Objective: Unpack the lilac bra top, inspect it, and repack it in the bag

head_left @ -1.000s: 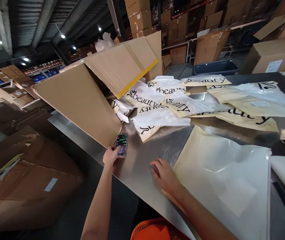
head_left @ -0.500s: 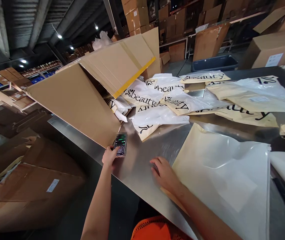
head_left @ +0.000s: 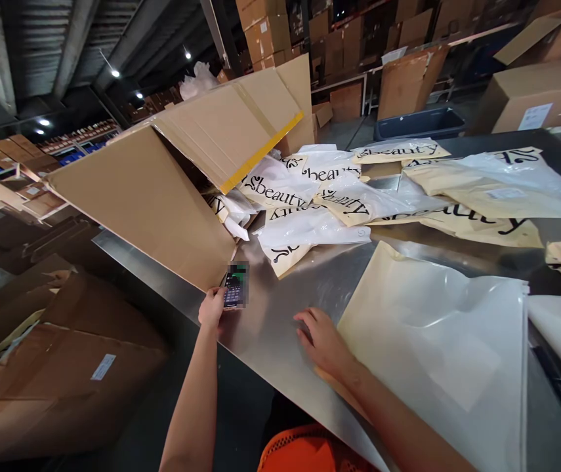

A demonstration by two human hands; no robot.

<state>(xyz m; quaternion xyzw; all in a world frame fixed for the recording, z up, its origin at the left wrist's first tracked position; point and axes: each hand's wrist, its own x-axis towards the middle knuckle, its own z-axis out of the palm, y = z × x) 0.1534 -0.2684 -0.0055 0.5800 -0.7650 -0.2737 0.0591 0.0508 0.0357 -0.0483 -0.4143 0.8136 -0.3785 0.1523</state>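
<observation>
My left hand [head_left: 212, 306] is closed on the left edge of a smartphone [head_left: 235, 287], which is at the near edge of the metal table [head_left: 265, 328]. A keypad fills the lower part of its lit screen, and the top is blurred out. To the right, my right hand [head_left: 324, 344] rests palm down on the table with fingers loosely apart and nothing in them. Beside that hand and forearm lies a large white and cream plastic mailing bag [head_left: 447, 334]. Just beyond the phone stands a big open cardboard box [head_left: 147, 203] on its side.
Several white and cream bags printed "beauty" [head_left: 280, 193] lie in a pile in and before the box. More printed bags [head_left: 487, 190] spread to the right. A worn carton [head_left: 63, 354] is on the left below the table. A dark blue bin [head_left: 420, 123] stands behind.
My left thumb has drawn back from the phone's screen to its left edge. My right hand has stayed in place. The view has shifted very slightly.
</observation>
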